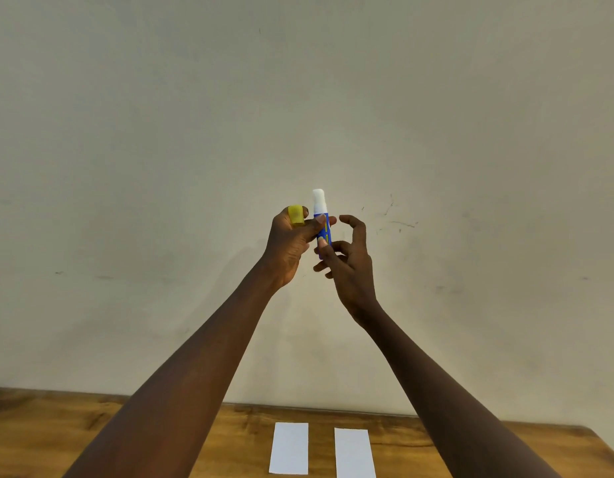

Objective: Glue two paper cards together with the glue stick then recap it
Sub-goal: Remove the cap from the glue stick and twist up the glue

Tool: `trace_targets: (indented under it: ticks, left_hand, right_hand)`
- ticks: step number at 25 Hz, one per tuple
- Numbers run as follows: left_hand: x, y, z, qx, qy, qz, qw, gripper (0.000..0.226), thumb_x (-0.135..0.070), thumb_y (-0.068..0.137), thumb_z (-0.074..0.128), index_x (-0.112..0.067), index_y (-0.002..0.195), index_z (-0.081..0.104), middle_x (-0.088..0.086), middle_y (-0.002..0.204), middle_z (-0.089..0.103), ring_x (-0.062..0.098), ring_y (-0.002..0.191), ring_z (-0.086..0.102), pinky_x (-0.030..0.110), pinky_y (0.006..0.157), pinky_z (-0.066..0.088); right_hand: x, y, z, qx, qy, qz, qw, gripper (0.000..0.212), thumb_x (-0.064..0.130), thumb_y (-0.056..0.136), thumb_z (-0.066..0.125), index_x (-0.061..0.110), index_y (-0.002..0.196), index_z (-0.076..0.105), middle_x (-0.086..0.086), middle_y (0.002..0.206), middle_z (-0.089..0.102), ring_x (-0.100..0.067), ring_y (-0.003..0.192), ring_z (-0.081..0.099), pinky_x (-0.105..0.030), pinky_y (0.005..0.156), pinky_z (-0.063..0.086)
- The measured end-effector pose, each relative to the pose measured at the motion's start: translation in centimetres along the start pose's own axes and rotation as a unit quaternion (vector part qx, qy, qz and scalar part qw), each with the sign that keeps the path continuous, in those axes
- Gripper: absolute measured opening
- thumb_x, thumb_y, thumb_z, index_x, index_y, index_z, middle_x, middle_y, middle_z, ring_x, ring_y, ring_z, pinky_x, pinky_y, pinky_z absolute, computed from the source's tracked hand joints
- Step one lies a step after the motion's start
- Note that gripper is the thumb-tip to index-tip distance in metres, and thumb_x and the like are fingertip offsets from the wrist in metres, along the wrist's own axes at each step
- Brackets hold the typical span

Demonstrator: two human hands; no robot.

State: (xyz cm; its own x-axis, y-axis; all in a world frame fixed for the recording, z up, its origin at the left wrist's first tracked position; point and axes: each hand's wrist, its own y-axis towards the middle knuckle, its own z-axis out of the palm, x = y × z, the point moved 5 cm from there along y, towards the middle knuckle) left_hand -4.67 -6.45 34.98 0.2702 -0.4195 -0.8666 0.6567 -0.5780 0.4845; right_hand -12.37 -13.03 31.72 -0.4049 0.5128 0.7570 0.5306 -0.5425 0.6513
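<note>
Behind my raised arms a plain pale wall (160, 132) fills most of the view, marked with a few faint scuffs to the right of my hands. Low at the bottom runs a wooden table (57, 432), and on it two white paper cards (289, 448) lie side by side, near each other but apart, their long sides running away from me.

My left hand (288, 246) is closed on two things at once. Its thumb and forefinger pinch the upper part of the blue barrel of the glue stick (323, 229), held upright, and the yellow cap (295, 214) sits gripped among the other fingers, off the stick and just beside it. White glue stands well out of the top of the barrel. Yellow markings run down the blue body, too small for me to read.

My right hand (350, 267) is loosely curled and partly open, fingers spread; its thumb tip touches the lower barrel, and the forefinger arches clear above it.
</note>
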Motion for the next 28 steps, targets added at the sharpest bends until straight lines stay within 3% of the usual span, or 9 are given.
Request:
trace_targets:
  ticks: [2,4,8,12,16,21,24,28]
  left_hand:
    - [0.3,-0.1,0.1,0.008,-0.008,-0.001,1.000,0.021,-0.010,0.087,0.055,-0.018,0.079,0.038,0.012,0.098,0.062,0.017,0.079,0.068,0.032,0.085,0.050]
    - [0.3,-0.1,-0.1,-0.009,-0.006,0.006,1.000,0.023,-0.009,0.085,0.059,-0.017,0.078,0.038,0.011,0.089,0.061,0.010,0.068,0.069,0.021,0.070,0.053]
    - [0.4,0.0,-0.7,-0.068,0.019,-0.013,0.997,0.025,-0.007,0.082,0.063,-0.018,0.075,0.041,0.017,0.092,0.051,0.026,0.085,0.053,0.022,0.065,0.044]
    - [0.5,-0.2,-0.7,-0.070,0.070,0.003,0.995,0.032,0.000,0.079,0.064,-0.018,0.068,0.040,0.016,0.089,0.052,0.025,0.085,0.053,0.016,0.059,0.048]
    - [0.8,-0.3,-1.3,-0.090,0.084,-0.011,0.992,0.033,0.001,0.077,0.064,-0.018,0.068,0.040,0.016,0.091,0.054,0.027,0.087,0.053,0.032,0.076,0.044]
    - [1.0,-0.5,-1.2,-0.046,0.066,-0.025,0.996,0.032,-0.001,0.076,0.067,-0.019,0.073,0.040,0.013,0.093,0.057,0.028,0.089,0.055,0.029,0.074,0.047]
    - [1.3,-0.9,-1.1,-0.019,0.078,-0.029,0.996,0.032,-0.005,0.077,0.067,-0.021,0.073,0.040,0.014,0.096,0.056,0.028,0.089,0.055,0.028,0.071,0.047]
    - [2.6,-1.7,-1.3,0.019,0.045,-0.066,0.997,0.025,-0.007,0.080,0.065,-0.021,0.080,0.044,0.006,0.089,0.064,0.028,0.093,0.058,0.045,0.091,0.043]
  right_hand:
    - [0.2,0.0,-0.5,-0.036,-0.041,-0.018,0.998,0.051,0.029,0.084,0.060,0.021,0.124,0.031,-0.006,0.095,0.061,-0.021,0.068,0.063,-0.020,0.059,0.049]
    - [0.6,-0.2,-0.6,-0.040,-0.100,-0.060,0.992,0.050,0.032,0.080,0.057,0.023,0.123,0.033,-0.002,0.097,0.059,-0.022,0.070,0.061,-0.026,0.058,0.048]
    - [1.3,-0.8,0.0,0.006,-0.211,-0.120,0.970,0.051,0.020,0.076,0.036,0.020,0.126,0.041,-0.010,0.111,0.060,-0.025,0.078,0.057,-0.027,0.059,0.044]
    - [1.3,-0.9,0.4,0.032,-0.242,-0.131,0.961,0.053,0.008,0.074,0.051,0.017,0.126,0.043,-0.011,0.113,0.059,-0.027,0.082,0.058,-0.029,0.063,0.046]
    - [0.7,-0.6,0.5,0.040,-0.302,-0.147,0.941,0.069,-0.010,0.066,0.055,0.020,0.127,0.042,-0.009,0.115,0.062,-0.027,0.080,0.059,-0.024,0.062,0.040]
    - [0.2,0.1,0.0,-0.018,-0.341,-0.149,0.928,0.069,-0.018,0.068,0.047,0.022,0.124,0.047,-0.009,0.103,0.069,-0.026,0.082,0.062,-0.026,0.062,0.035]
    - [0.1,0.1,-0.2,-0.032,-0.332,-0.151,0.931,0.058,-0.015,0.070,0.053,0.017,0.119,0.051,-0.012,0.094,0.071,-0.029,0.080,0.062,-0.027,0.062,0.037]
    - [-0.3,-0.5,0.1,-0.021,-0.322,-0.152,0.934,0.046,-0.007,0.072,0.059,0.011,0.114,0.053,-0.013,0.093,0.070,-0.026,0.074,0.059,-0.021,0.059,0.035]
